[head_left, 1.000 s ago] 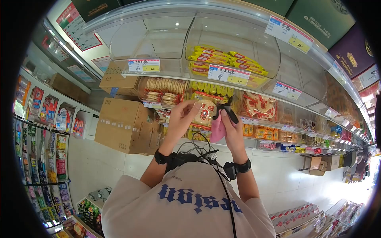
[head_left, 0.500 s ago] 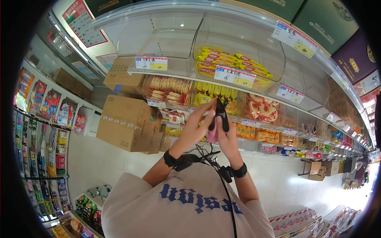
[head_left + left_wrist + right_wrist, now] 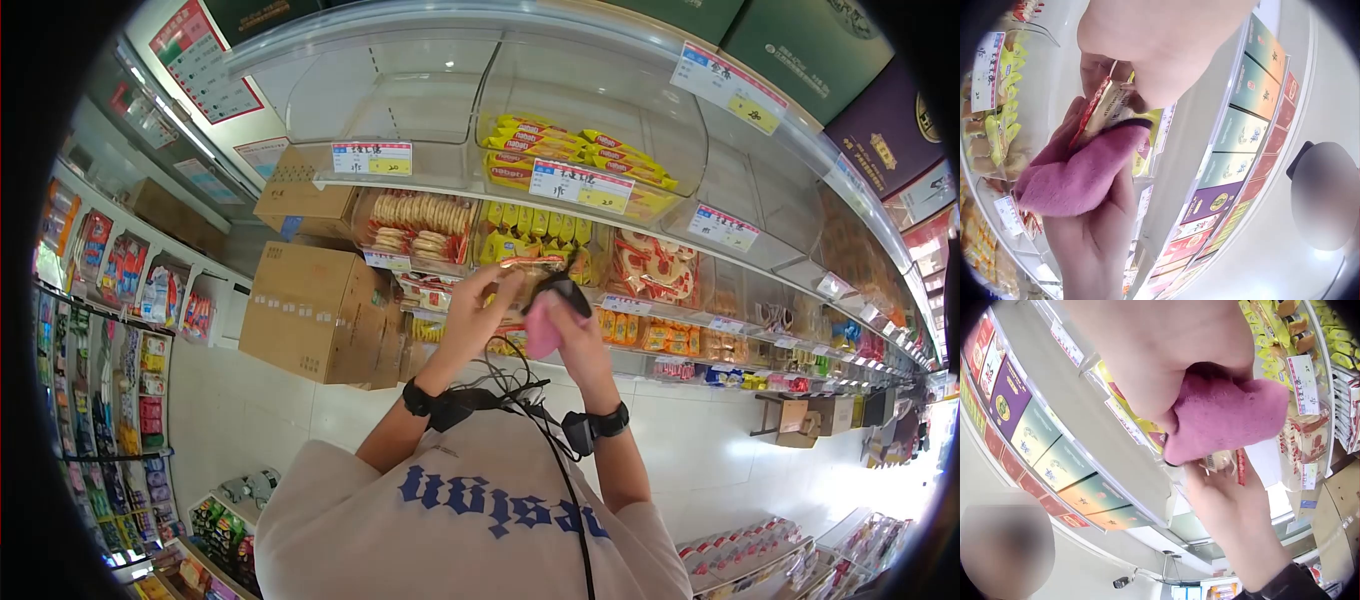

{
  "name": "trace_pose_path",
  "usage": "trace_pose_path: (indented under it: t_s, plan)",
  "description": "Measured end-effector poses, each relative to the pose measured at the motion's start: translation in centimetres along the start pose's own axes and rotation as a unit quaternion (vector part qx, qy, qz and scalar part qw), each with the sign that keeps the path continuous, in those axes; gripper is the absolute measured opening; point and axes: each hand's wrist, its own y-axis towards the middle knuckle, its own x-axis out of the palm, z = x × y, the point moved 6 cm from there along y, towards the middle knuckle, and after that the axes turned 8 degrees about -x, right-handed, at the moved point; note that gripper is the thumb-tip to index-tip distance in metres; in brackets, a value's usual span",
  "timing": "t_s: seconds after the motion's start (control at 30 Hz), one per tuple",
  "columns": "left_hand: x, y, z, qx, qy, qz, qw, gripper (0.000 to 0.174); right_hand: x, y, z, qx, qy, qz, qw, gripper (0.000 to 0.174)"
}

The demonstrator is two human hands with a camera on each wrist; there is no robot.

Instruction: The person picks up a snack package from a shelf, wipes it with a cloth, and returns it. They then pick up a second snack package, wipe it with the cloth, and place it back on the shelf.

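My left hand (image 3: 478, 318) grips a flat snack packet (image 3: 1107, 107) by its edge; clear wrap with red print covers a pale biscuit or cracker. The packet is tilted nearly edge-on, and fingers hide much of it in the right wrist view. My right hand (image 3: 585, 345) holds a folded soft cloth (image 3: 1229, 419), pink on one face, with a black part showing in the head view. In the left wrist view the cloth (image 3: 1085, 169) lies against the packet's lower side, with right-hand fingers behind it.
Ahead stand clear shelf bins with yellow wafer packs (image 3: 530, 150), round crackers (image 3: 420, 220) and red-printed packets (image 3: 655, 265). Price tags (image 3: 580, 185) line the shelf edges. Cardboard boxes (image 3: 300, 310) are stacked at left. Loose black cables (image 3: 510, 370) hang before the chest.
The packet's printed face was turned up a second ago, then was hidden behind close-set hands; now it is tilted. The cloth has shifted against it, and the hands have parted slightly.
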Motion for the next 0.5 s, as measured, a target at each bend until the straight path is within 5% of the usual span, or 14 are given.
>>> trace_pose_path:
  t_s: [0.07, 0.17, 0.27, 0.37, 0.43, 0.5]
  plan:
    - [0.0, 0.4, 0.0, -0.014, -0.027, -0.008, 1.000, 0.029, 0.4, -0.2, -0.7, -0.050, -0.086, -0.026, 0.995, 0.025]
    - [-0.7, 0.3, 0.8, 0.031, 0.116, 0.078, 0.990, 0.036, -0.5, 0.3, -1.8, -0.138, -0.148, 0.050, 0.978, 0.026]
    - [0.0, 0.8, -2.0, -0.045, -0.105, -0.045, 0.992, 0.046, -1.3, 0.3, -3.2, -0.212, -0.318, 0.083, 0.920, 0.026]
    - [0.9, 1.0, -4.8, -0.139, -0.229, -0.045, 0.962, 0.044, 2.9, -0.7, -5.0, -0.290, -0.344, -0.076, 0.890, 0.037]
    - [0.6, 0.4, -2.6, -0.127, -0.115, -0.016, 0.985, 0.045, 4.1, -1.3, -4.1, -0.300, -0.362, -0.164, 0.867, 0.049]
    - [0.5, 0.2, -1.6, -0.124, -0.043, -0.005, 0.991, 0.046, 3.6, -1.1, -3.5, -0.274, -0.324, -0.105, 0.900, 0.047]
